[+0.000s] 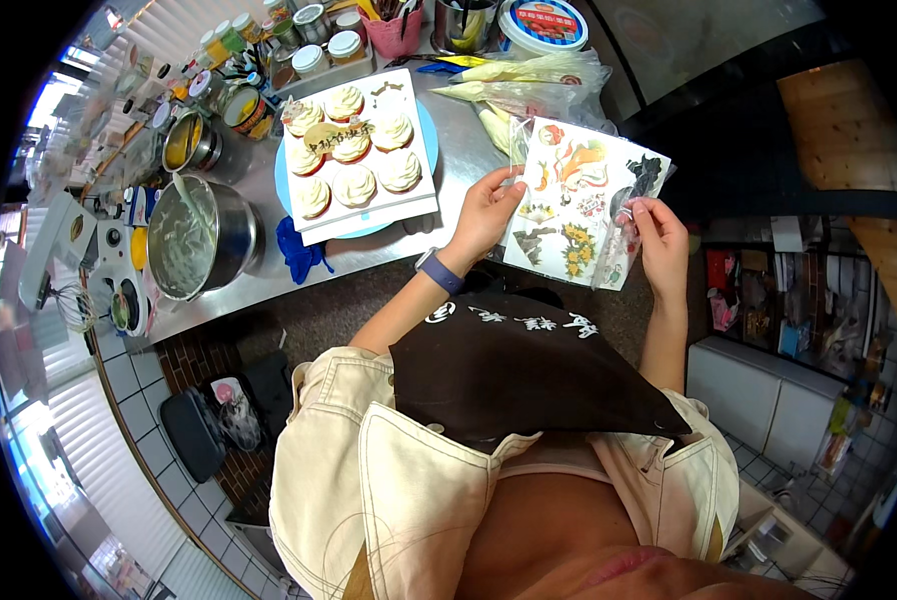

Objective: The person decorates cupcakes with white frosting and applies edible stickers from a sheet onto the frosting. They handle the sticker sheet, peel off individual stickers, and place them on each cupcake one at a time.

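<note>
I hold up a white sheet of printed cake decorations [561, 191] with a clear plastic sleeve around part of it. My left hand [490, 206], with a watch on its wrist, grips the sheet's left edge between thumb and fingers. On the opposite side, my right hand [657, 236] pinches the crinkled plastic sleeve [617, 225] near the sheet's right edge. Left of my hands, a white cake board [381, 211] carries several cream-topped cupcakes [355, 184]. A gold plaque bearing writing [328, 139] and small printed pieces sit on some of the cream. Beneath the board is a light-blue round turntable [427, 127].
A steel mixing bowl [201, 236] holds cream and a spatula, with a crumpled blue cloth or glove [298, 251] nearby. Filled piping bags [523, 82] lie behind the sheet, below a lidded tub [544, 30]. Jars [310, 60] and a pink basket [394, 34] line the back.
</note>
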